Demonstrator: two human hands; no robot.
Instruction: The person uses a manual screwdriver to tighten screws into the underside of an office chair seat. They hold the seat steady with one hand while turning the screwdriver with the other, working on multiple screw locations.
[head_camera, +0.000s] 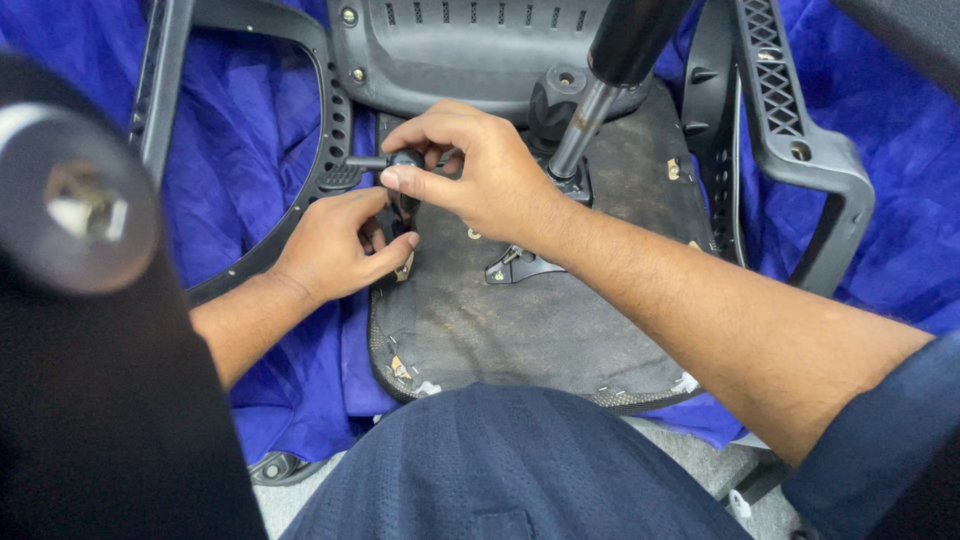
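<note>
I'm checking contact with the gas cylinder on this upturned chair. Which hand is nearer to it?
Right. The right hand sits just beside the gas cylinder, its knuckles close to the shaft. The left hand is lower and farther left.

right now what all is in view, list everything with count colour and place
chair seat underside: one, dark grey and worn, centre, facing up
gas cylinder: one, black sleeve with silver rod, rising from the seat toward the top
round knob: one, black, beside the rod's base
metal bracket: one, dark, on the seat below the right wrist
lever: one, black, at the seat's left edge
armrests: two, black plastic, left and right of the seat
cloth: one, blue, crumpled, spread under the chair
wheeled base part: one, black with a silver end, blurred, near left
lap: dark navy clothing, bottom centre
left hand: below the lever, fingers curled
right hand: pinching the lever's end
</note>
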